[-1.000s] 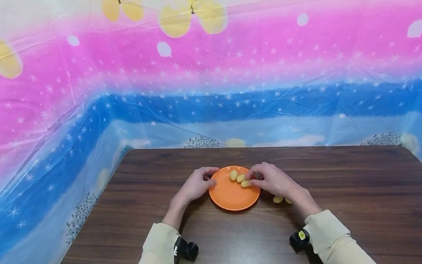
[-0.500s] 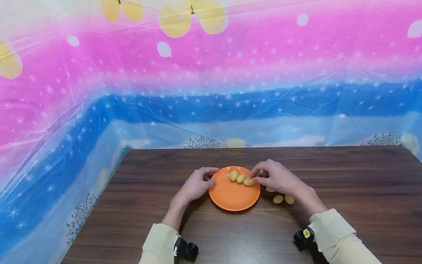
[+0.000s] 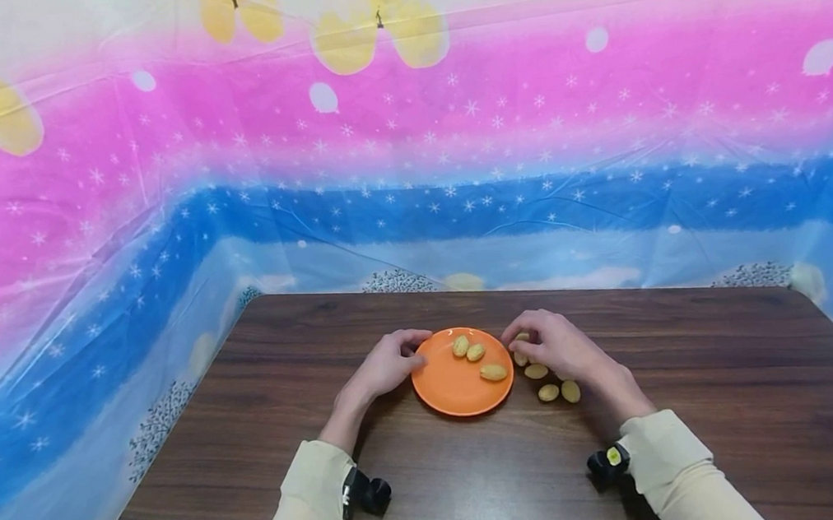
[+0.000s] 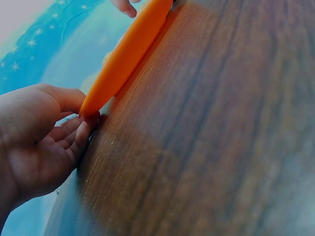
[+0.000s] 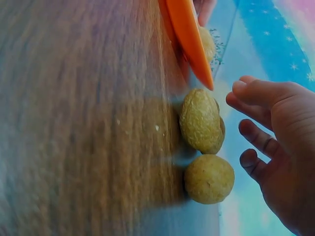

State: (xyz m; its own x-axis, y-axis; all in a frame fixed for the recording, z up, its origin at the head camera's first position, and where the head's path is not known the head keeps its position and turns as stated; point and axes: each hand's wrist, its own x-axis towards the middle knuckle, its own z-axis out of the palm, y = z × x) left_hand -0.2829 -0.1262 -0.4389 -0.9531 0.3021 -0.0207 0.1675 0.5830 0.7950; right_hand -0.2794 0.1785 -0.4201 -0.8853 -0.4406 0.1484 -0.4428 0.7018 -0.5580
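Note:
An orange plate point(image 3: 464, 396) lies on the table, and my left hand point(image 3: 388, 363) pinches its left rim, thumb above and fingers partly under the edge. Three small, oval, yellow-brown wrinkled pieces, looking like small potatoes, are on the plate: two side by side near the far rim point(image 3: 467, 350), and one lone piece point(image 3: 493, 372) near the right rim. My right hand point(image 3: 554, 347) hovers just right of the plate with loosely bent fingers, holding nothing. Several more such pieces point(image 5: 201, 120) lie on the table under and beside it, some partly hidden by the fingers.
The dark wood-grain table point(image 3: 451, 488) extends around the plate on all sides. Behind and to the left hangs a pink and blue patterned cloth point(image 3: 406, 145). A small black camera point(image 3: 372, 493) sits at each wrist.
My right hand has let go of the third piece on the plate and moved right, off the rim. That piece now lies lower, apart from the other two. The left hand stays put.

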